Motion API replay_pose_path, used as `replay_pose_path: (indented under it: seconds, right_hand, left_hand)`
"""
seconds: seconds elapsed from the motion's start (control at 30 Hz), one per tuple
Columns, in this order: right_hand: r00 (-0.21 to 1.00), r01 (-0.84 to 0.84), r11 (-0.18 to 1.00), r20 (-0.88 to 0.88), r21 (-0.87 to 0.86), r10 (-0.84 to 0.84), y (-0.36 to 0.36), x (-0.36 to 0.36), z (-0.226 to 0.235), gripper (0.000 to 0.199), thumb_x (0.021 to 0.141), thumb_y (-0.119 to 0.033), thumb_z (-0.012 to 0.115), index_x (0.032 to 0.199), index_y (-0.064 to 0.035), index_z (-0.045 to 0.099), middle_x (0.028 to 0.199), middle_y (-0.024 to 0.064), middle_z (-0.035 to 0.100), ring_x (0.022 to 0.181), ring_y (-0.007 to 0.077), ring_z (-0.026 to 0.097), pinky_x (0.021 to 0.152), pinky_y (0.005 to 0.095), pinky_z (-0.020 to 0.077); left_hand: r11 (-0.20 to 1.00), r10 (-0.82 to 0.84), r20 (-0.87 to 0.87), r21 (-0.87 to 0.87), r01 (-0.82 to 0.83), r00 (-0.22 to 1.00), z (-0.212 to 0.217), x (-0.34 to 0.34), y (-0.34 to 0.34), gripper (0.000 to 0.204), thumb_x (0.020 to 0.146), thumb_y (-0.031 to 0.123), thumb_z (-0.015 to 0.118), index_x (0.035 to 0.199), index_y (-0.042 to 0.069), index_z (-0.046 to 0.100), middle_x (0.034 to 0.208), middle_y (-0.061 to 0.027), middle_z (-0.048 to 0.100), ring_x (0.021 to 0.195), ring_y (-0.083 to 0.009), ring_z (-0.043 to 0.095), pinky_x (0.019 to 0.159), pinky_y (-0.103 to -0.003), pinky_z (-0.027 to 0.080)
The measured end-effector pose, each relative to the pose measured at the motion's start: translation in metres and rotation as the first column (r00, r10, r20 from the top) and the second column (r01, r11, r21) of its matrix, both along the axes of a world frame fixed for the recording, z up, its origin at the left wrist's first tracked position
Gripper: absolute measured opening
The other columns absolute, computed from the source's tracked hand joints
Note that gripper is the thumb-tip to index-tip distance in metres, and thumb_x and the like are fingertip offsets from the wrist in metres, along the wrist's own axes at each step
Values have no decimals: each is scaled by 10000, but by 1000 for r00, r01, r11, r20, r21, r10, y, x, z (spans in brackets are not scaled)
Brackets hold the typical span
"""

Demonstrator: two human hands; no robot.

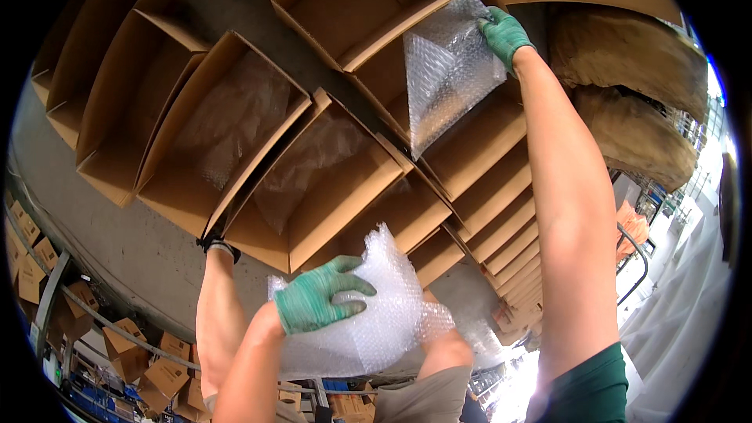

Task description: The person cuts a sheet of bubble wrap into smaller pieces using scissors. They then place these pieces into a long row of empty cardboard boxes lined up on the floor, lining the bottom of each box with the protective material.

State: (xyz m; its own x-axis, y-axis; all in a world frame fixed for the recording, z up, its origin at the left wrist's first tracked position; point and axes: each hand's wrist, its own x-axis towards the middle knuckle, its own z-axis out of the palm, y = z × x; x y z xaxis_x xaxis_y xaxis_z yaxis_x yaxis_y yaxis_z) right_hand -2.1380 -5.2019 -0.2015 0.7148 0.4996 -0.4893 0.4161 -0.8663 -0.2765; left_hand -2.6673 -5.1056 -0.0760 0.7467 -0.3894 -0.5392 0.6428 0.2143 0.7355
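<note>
Over an open cardboard box [486,145], my right hand [505,35] in a green glove pinches the upper corner of a clear bubble wrap sheet [450,70]. The sheet hangs down partly inside the box, with one corner folded across it. Close to my body, my left hand [321,298], also green-gloved, holds a thick bundle of bubble wrap [384,313]. Its fingers are spread over the bundle's top, and its palm is hidden. Two neighbouring boxes have clear wrap inside them: the left box [176,204] and the middle box [266,239].
More open boxes [345,8] stand in rows at the far side and left, on a grey floor [55,157]. Large brown wrapped bundles [627,55] lie at the right. Small cartons [129,348] and a curved metal rail [98,317] are at lower left. My shoe [218,241] is beside the boxes.
</note>
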Motion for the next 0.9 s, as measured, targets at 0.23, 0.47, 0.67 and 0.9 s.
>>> replay_pose_path:
  seconds: [0.23, 0.47, 0.67, 0.9]
  right_hand:
    - [963, -17, 982, 261, -189, 67, -15, 29, -122, 504, 914, -250, 578, 1390, -86, 558, 1394, 225, 572, 1303, 381, 536, 1082, 415, 446]
    - [948, 231, 973, 226, 5, -226, -14, 11, -150, 500, 960, -426, 534, 1369, -139, 544, 1331, 242, 607, 1247, 424, 562, 1017, 488, 478]
    - [917, -71, 959, 360, -276, 172, 18, -31, -97, 431, 954, -332, 554, 1294, -68, 570, 1351, 229, 594, 1245, 430, 563, 1021, 500, 484]
    - [944, -310, 908, 25, -281, 329, -34, -64, -234, 607, 972, -333, 547, 1514, -88, 427, 1570, 194, 382, 1425, 343, 404, 1191, 380, 308]
  left_hand:
    - [999, -50, -44, 7, 50, 998, -1, 8, 18, 317, 890, 283, 756, 1187, 174, 730, 1440, -192, 501, 1247, -357, 583, 1006, -400, 516]
    - [998, -34, -7, 53, 34, 999, -6, 18, 25, 316, 890, 277, 755, 1191, 186, 730, 1442, -190, 502, 1210, -356, 605, 968, -409, 532]
    - [997, -64, -17, 31, 65, 998, 4, 24, 28, 325, 901, 268, 743, 1211, 174, 719, 1462, -188, 488, 1203, -354, 615, 971, -402, 531]
    - [992, -11, -28, -127, 7, 1000, 1, 32, 37, 339, 869, 229, 786, 1194, 142, 736, 1457, -212, 499, 1317, -353, 531, 1069, -408, 467]
